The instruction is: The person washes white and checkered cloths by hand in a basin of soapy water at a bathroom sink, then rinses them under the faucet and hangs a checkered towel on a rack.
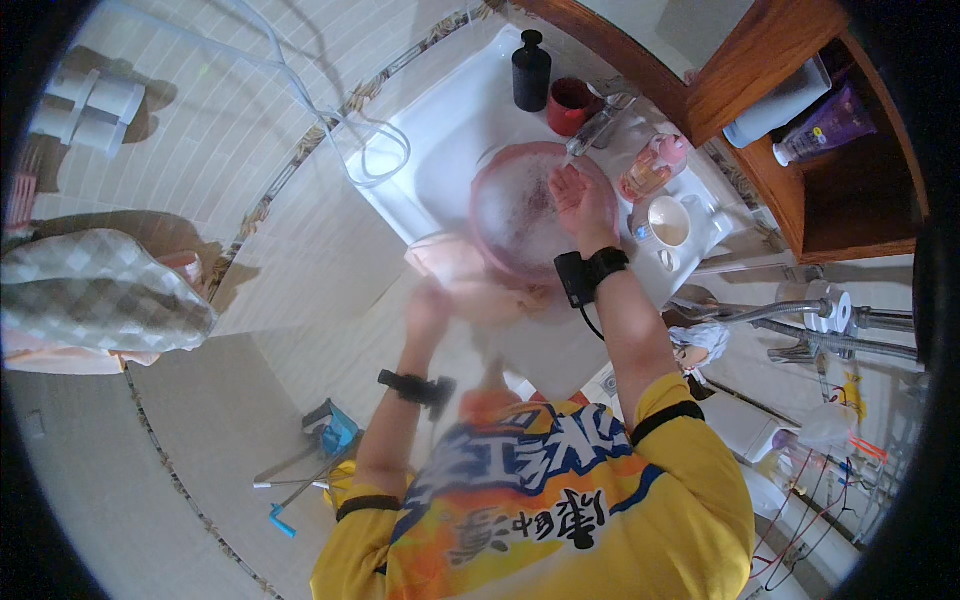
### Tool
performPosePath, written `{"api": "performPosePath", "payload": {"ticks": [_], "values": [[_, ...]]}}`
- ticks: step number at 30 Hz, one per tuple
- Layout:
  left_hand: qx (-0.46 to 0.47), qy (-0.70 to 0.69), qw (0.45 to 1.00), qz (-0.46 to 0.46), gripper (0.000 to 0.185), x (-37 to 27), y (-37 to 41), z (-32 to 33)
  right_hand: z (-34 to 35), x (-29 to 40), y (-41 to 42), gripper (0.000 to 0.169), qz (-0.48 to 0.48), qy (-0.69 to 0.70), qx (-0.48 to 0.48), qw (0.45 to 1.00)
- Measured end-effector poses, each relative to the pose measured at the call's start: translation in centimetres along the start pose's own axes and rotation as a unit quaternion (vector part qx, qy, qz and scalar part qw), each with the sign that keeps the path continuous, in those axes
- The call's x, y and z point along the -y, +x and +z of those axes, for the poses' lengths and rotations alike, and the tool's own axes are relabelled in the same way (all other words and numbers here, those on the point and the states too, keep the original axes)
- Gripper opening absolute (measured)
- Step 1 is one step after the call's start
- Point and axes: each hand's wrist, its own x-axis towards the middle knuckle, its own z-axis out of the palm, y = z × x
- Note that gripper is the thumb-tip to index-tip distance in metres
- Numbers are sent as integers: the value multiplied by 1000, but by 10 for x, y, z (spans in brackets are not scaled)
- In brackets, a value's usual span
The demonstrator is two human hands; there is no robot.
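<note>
A pink basin (517, 152) of foamy water stands in the white washbasin (442, 161). My right hand (576, 196) is palm up over its right side, just below the spout of the tap (600, 127). Nothing lies in that palm, and its fingers are slightly curled. Lower left, my left hand (429, 306) is motion-blurred beside a pale peach cloth (446, 259), which drapes along the front of the basin. Blur hides whether the left fingers hold the cloth. Both wrists wear black strapped devices.
Behind the basin stand a black bottle (531, 75) and a red cup (566, 112). To its right are a pink-topped pump bottle (652, 169) and a white cup (669, 221). A wooden cabinet (765, 60) overhangs the right; a pale hose (300, 82) hangs at left.
</note>
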Motion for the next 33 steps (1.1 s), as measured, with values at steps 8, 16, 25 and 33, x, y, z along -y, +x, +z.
{"api": "performPosePath", "payload": {"ticks": [8, 16, 25, 33], "values": [[44, -119, 987, -95, 26, 9, -8, 5, 10, 7, -22, 24, -5, -67, 7, 998], [172, -272, 895, -309, 43, -15, 7, -7, 5, 4, -27, 20, 71, -223, 6, 972], [93, -287, 953, -39, 17, -61, 13, -32, 55, -32, -113, 20, -40, -578, 184, 794], [288, -408, 867, -12, 24, -149, 35, -88, 141, 0, -160, 38, 46, -582, 513, 629]]}}
